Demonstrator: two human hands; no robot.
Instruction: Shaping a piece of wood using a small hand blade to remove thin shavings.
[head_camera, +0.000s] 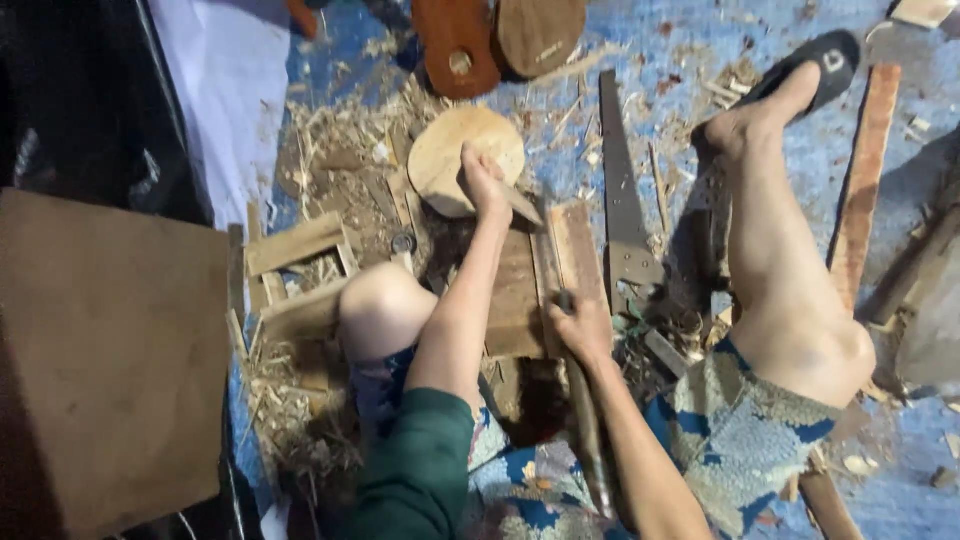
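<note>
Left hand (483, 180) grips the round wooden piece (450, 150); right hand (580, 325) clasps a long tool (585, 420) — blade blurred.

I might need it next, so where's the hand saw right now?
In the head view, the hand saw lies flat on the blue floor, right of the wooden work block and the right hand, between that block and the outstretched right leg.

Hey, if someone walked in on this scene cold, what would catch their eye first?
Probably the pale round wooden disc at the centre, gripped at its edge by the left hand, while the right hand holds a long blade tool over a wooden block. Next, the handsaw lying on the blue floor covering, and wood shavings heaped to the left.
</note>
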